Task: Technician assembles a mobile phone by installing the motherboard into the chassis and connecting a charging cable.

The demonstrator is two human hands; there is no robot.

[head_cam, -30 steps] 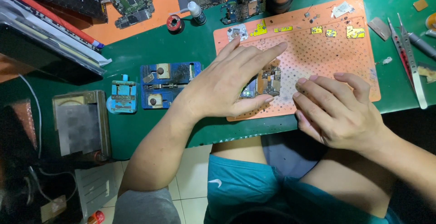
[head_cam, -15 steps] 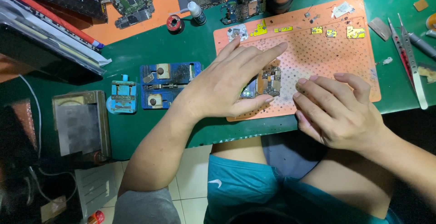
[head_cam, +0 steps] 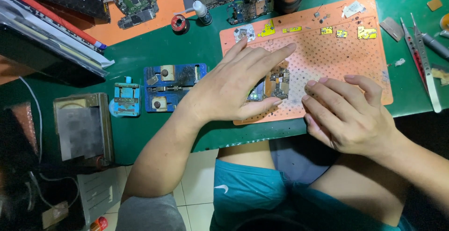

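On the orange perforated mat (head_cam: 336, 58), the left hand (head_cam: 234, 88) cups the small circuit board (head_cam: 276, 82), fingers extended, thumb underneath; the right hand (head_cam: 348, 114) rests empty, just right of it

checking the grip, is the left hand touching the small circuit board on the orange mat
Cannot tell. In the head view the left hand covers part of the circuit board on the orange mat, hiding any contact.

Left hand (head_cam: 234, 88) flat, fingers (head_cam: 266, 58) extended; right hand (head_cam: 348, 114) loosely curled.

A single head-worn camera looks steeply down, close above the green table (head_cam: 187, 48) edge and the person's lap.
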